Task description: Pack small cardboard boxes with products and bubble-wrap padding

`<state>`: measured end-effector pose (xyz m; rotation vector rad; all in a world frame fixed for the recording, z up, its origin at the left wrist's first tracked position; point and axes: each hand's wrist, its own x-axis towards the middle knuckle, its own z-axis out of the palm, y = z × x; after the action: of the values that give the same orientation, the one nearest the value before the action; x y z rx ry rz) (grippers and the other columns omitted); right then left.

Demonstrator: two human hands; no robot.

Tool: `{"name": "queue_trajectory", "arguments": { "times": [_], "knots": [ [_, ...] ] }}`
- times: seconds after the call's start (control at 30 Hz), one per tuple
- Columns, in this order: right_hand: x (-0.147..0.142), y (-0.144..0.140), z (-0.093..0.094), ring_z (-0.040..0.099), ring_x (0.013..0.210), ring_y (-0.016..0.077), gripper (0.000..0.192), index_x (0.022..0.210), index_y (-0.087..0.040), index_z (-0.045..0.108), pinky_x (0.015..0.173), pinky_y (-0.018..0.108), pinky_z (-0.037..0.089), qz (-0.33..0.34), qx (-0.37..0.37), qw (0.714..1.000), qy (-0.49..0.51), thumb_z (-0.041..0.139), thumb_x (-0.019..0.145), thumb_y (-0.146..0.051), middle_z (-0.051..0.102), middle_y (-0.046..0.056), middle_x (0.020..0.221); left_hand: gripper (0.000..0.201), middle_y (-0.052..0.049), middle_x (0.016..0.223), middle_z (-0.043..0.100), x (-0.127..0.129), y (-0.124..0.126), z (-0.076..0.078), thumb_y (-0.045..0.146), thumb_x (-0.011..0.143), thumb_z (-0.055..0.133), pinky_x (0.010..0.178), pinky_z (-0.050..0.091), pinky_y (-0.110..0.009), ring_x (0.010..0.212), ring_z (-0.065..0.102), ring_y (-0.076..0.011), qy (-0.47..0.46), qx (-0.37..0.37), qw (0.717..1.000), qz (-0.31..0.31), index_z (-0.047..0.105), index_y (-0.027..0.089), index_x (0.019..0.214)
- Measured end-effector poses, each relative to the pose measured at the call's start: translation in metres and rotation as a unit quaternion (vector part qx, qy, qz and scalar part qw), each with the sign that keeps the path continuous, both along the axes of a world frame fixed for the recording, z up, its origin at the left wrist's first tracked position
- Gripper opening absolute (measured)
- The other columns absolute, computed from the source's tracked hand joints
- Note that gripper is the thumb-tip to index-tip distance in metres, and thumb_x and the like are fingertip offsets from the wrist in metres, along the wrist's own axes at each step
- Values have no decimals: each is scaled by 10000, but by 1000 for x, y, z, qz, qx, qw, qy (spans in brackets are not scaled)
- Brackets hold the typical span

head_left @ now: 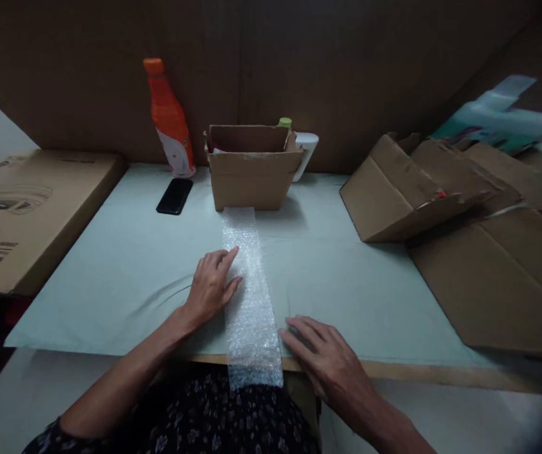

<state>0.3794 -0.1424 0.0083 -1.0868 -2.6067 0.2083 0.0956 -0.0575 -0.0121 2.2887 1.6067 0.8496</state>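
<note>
A long strip of bubble wrap point(252, 315) lies flat from the small cardboard box point(249, 183) down past the table's near edge, its end hanging toward my lap. My left hand point(211, 284) rests at the strip's left side, index finger and thumb stretched apart over it, with nothing gripped. To the right of the strip, near the table edge, is my right hand point(322, 353). Its fingers are extended and hold nothing; the fingertips come close to the strip's edge, and whether they touch it I cannot tell.
Behind the phone point(175, 196) stands an orange bottle point(169, 120). A white object point(306, 154) shows behind the small box. Open cardboard boxes point(394, 189) fill the right side, with blue-green containers point(498, 116) beyond. A large flat carton point(38, 214) lies left of the cloth-covered table point(110, 277).
</note>
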Motion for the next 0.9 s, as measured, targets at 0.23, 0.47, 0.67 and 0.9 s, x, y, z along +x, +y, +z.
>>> {"name": "queue_trajectory", "arguments": {
  "times": [0.23, 0.47, 0.67, 0.9],
  "knots": [
    [-32, 30, -23, 636, 1082, 255, 174, 1044, -187, 666, 854, 386, 495, 128, -9, 991, 19, 528, 951, -137, 734, 92, 1160, 476, -82, 1076, 686, -7, -57, -4, 132, 899, 477, 919, 468, -427, 994, 582, -231, -139, -173, 951, -217, 537, 229, 1361],
    [-49, 64, -23, 594, 695, 162, 178, 821, -194, 607, 635, 263, 457, -101, -296, 914, 257, 484, 938, -246, 647, 0, 753, 853, -137, 1441, 527, -26, -60, 4, 677, 902, 458, 1136, 321, -532, 1333, 476, -334, -347, -349, 862, -121, 200, 248, 1592],
    [-46, 66, -7, 573, 692, 152, 204, 757, -195, 593, 667, 273, 457, -92, -347, 913, 196, 510, 937, -244, 626, -5, 732, 912, -112, 1140, 662, -6, -67, -3, 434, 857, 623, 1025, 451, -464, 1107, 620, -268, -282, -335, 899, -4, 147, 189, 1596],
    [-13, 35, -10, 638, 1110, 262, 483, 1263, -266, 602, 934, 401, 531, 44, -163, 981, 93, 620, 793, -154, 699, 86, 1205, 761, -38, 900, 674, 8, -71, -38, 249, 849, 559, 805, 531, -362, 822, 641, -203, -250, -230, 940, 8, 282, 210, 1556]
  ]
}}
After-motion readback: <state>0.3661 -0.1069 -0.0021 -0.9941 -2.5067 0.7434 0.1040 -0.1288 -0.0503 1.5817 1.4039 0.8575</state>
